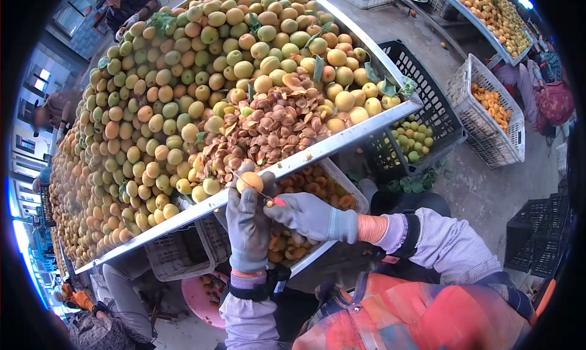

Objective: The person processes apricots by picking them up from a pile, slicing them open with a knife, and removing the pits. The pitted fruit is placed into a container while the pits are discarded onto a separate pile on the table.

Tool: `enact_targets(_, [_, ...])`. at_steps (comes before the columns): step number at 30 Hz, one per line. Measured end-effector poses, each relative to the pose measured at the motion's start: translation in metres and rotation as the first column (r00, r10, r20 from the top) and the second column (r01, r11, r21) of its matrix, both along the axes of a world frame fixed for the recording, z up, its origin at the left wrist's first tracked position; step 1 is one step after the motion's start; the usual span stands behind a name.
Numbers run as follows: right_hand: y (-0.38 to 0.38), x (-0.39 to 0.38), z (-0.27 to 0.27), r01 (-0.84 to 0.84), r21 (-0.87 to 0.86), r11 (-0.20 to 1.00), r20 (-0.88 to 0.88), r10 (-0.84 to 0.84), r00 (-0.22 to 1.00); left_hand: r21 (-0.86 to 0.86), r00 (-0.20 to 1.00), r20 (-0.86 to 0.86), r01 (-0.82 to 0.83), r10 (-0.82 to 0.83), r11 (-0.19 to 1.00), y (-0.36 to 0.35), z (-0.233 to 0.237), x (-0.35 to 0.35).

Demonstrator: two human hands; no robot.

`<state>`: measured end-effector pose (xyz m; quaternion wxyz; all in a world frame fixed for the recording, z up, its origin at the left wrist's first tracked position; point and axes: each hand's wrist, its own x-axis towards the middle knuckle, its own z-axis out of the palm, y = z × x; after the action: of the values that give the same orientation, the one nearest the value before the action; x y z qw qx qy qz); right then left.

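Apricot (250,181) pinched in left hand (247,222); right hand (311,215) grips knife (267,196) (red handle); blade may skid off the round fruit into gloved fingers.

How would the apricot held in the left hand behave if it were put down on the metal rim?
The apricot is round, so it would probably roll on the metal rim. It sits within the left hand, so it is likely light. The right hand puts a small knife to it, so its flesh is perhaps soft and bruises easily.

one left hand (247,225), one right hand (303,215), one held apricot (249,181), one knife (276,201)
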<state>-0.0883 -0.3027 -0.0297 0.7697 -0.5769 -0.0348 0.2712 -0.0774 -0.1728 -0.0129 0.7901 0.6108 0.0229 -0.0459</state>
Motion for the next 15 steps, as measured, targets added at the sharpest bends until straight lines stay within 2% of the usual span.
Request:
enact_targets(3, [-0.007,0.004,0.004,-0.100,-0.060,0.993,-0.067,0.096,0.993,-0.090,0.999,-0.053,-0.011,0.007,0.996,0.003,-0.008,-0.001])
enact_targets(7, [-0.011,0.005,0.015,-0.141,-0.150,0.979,-0.070,0.132,0.989,-0.243,0.991,-0.132,0.001,-0.034,0.970,0.009,-0.020,0.002])
enact_targets(8, [-0.010,0.005,0.011,-0.124,-0.124,0.985,-0.037,0.120,0.992,-0.244,0.991,-0.131,0.001,-0.034,0.970,0.008,-0.020,0.002])
enact_targets(10, [-0.009,0.004,0.007,-0.109,-0.098,0.989,-0.006,0.109,0.994,-0.090,0.996,-0.084,-0.040,0.032,0.995,0.005,-0.013,0.002])
enact_targets(13, [-0.008,0.003,0.005,-0.098,-0.088,0.991,0.012,0.100,0.995,-0.114,0.986,-0.149,-0.090,0.072,0.989,0.003,-0.011,0.002])
enact_targets(15, [-0.009,0.004,0.005,-0.185,-0.123,0.975,-0.116,0.171,0.978,-0.105,0.985,-0.160,-0.081,0.064,0.991,0.003,-0.008,0.002])
